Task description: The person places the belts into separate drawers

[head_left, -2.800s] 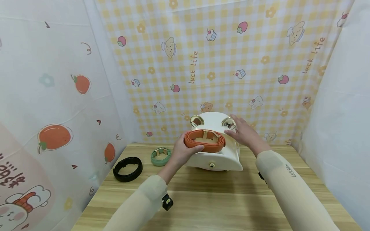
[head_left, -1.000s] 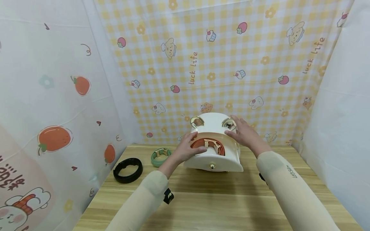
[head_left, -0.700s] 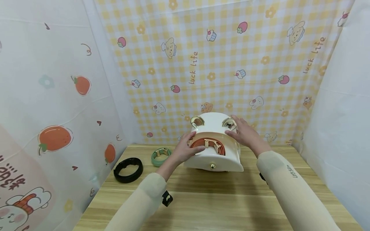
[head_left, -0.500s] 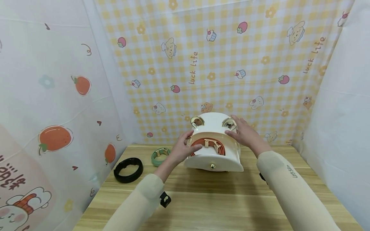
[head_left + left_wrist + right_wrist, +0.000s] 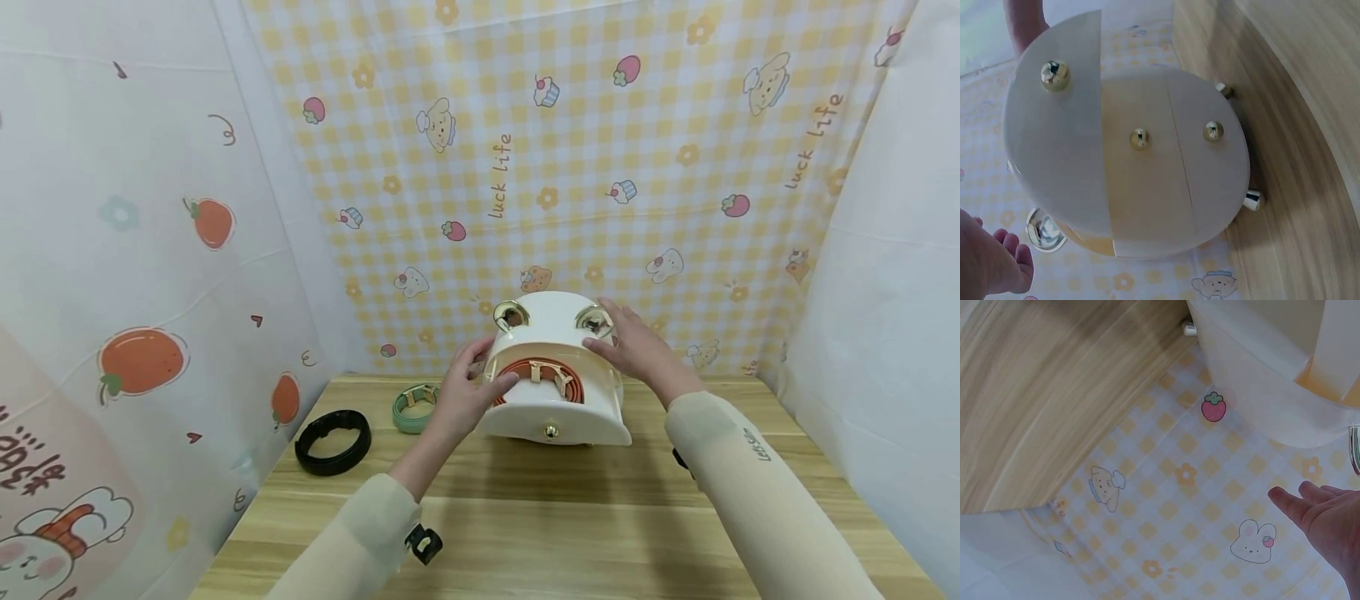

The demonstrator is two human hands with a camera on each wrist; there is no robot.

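A small white drawer cabinet (image 5: 552, 321) with gold round ears and gold knobs stands against the back cloth. Its top drawer (image 5: 517, 421) is pulled out, and a coiled orange belt (image 5: 572, 387) with a gold buckle lies inside. My left hand (image 5: 465, 392) is beside the drawer's left side, thumb and fingers spread with nothing between them. In the left wrist view its fingers hang apart from the cabinet front. At the cabinet's top right, by the right gold ear (image 5: 592, 321), is my right hand (image 5: 633, 342), its fingers extended in the right wrist view.
A coiled green belt (image 5: 405, 423) lies on the wooden table (image 5: 540, 533) left of the cabinet. Farther left is a coiled black belt (image 5: 333, 462). Patterned cloth (image 5: 547, 150) hangs behind, with white cloth at both sides.
My left hand has lowered the orange belt into the drawer and let go of it. Since then it has drawn back left, off the belt. The right hand has stayed put.
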